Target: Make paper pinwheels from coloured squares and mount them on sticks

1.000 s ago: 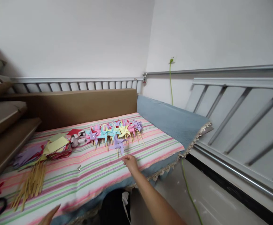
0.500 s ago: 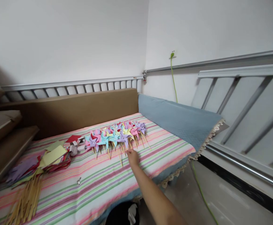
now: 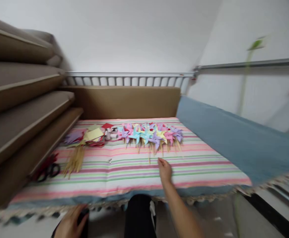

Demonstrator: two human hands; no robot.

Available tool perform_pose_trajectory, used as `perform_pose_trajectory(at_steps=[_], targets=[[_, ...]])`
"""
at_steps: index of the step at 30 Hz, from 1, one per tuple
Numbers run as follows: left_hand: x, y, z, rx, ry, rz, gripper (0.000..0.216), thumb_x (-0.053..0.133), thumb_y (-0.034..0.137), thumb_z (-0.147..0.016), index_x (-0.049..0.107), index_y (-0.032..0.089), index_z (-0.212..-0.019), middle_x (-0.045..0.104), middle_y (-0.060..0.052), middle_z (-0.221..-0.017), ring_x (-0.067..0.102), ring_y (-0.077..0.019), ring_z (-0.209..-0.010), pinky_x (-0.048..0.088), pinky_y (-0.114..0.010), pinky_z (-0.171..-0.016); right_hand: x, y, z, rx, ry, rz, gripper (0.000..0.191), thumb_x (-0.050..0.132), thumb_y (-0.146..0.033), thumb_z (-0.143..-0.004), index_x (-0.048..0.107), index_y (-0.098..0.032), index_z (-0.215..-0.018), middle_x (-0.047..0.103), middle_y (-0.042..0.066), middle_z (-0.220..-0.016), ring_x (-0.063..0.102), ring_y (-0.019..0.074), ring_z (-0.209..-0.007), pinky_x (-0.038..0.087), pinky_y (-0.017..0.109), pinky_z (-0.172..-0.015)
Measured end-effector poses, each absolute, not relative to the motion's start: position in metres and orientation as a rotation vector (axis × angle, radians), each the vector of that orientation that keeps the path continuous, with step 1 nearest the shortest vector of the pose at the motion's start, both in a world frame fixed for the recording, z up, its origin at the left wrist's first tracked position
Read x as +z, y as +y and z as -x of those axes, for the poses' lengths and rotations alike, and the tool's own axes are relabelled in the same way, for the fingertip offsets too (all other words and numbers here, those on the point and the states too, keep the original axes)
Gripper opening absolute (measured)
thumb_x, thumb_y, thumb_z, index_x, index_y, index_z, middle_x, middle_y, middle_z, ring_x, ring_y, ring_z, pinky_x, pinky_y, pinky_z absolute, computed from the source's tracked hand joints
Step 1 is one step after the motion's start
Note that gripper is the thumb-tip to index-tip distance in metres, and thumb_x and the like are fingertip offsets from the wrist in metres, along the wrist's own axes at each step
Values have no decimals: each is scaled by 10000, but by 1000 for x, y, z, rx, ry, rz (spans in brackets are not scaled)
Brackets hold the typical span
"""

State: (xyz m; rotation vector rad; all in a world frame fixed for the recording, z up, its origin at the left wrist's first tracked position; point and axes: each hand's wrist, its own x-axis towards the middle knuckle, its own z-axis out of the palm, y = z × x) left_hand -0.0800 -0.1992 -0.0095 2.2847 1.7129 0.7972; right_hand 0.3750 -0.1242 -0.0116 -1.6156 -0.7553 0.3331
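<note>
Beyond the curled, seemingly empty right hand (image 3: 165,169), paper pinwheels (image 3: 146,134) are laid, sticks (image 3: 149,157) toward it, probably for easy gripping; the left hand (image 3: 71,222) cannot be judged.

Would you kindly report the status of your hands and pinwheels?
Right hand curled near pinwheels, apparently empty. Left hand low, foreground. Pinwheels bunched on striped cloth. Scissors aside, left.

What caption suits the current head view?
Right hand near paper pinwheels on a striped cloth, sticks and coloured paper squares lying to the left.
</note>
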Motion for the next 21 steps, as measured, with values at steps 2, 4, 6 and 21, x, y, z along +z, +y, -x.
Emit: perform_pose_trajectory(at_steps=[2, 4, 6, 21], targets=[[-7, -206, 78, 764, 1748, -2299, 273, 534, 368, -785, 650, 245, -1000, 702, -44, -1019, 640, -237, -961, 502, -372, -868, -13, -138, -366, 380, -733, 1575, 398, 557, -471, -694, 677, -133, -866, 707, 100, -862, 637, 236, -814, 500, 354, -700], [-3, -211, 76, 744, 1752, -2302, 270, 535, 354, -797, 643, 230, -1011, 694, -56, -1025, 627, -234, -976, 489, -372, -880, -12, -150, -354, 432, -713, 1549, 448, 561, -489, -668, 676, -116, -890, 705, 116, -867, 636, 241, -768, 494, 343, -629], [1, -213, 75, 739, 1753, -2288, 256, 525, 330, -809, 640, 228, -1015, 692, -60, -1012, 625, -232, -964, 489, -372, -869, -6, -156, -336, 480, -722, 1519, 457, 583, -481, -658, 674, -115, -915, 702, 117, -880, 635, 237, -767, 489, 331, -621], [9, -171, 75, 979, 1784, -1888, 227, 514, 307, -825, 625, 194, -987, 686, -58, -899, 638, -183, -829, 508, -316, -775, 28, -49, -175, 1021, -1153, 1256, 255, 604, -341, -651, 693, -160, -807, 713, 81, -771, 636, 210, -686, 475, 306, -600]])
